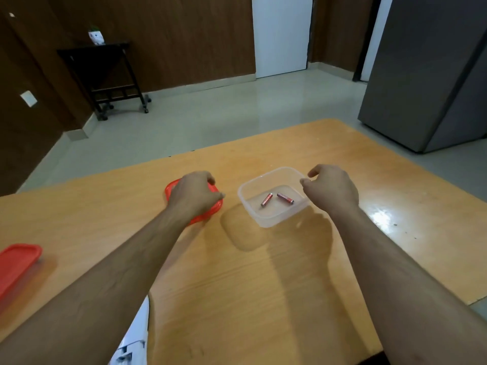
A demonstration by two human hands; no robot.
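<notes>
1. Lower left edge of the frame: a spare flat red plastic lid lies on the pale wooden table, well apart from the action and untouched.
2. Left of centre, the left hand is down on the red rounded-square plastic lid. Its fingers curl over the far edge and grasp it. Whether the lid has left the table yet, I cannot tell.
3. Centre: the clear square plastic container stands open, just right of that lid and not touching it. On its floor lie a small red cylindrical battery and a second battery, close together.
4. Right of centre: the right hand sits at the container's right corner, thumb and forefinger curled at the rim. Whether they pinch it or only hover, I cannot tell.
5. Upper right: a grey refrigerator stands on the floor beyond the table.
6. The score so far: loading looks done, with both batteries in the box. Still to come, by my reading: carry the grasped lid across, seat it on the rim and press it shut.
</notes>
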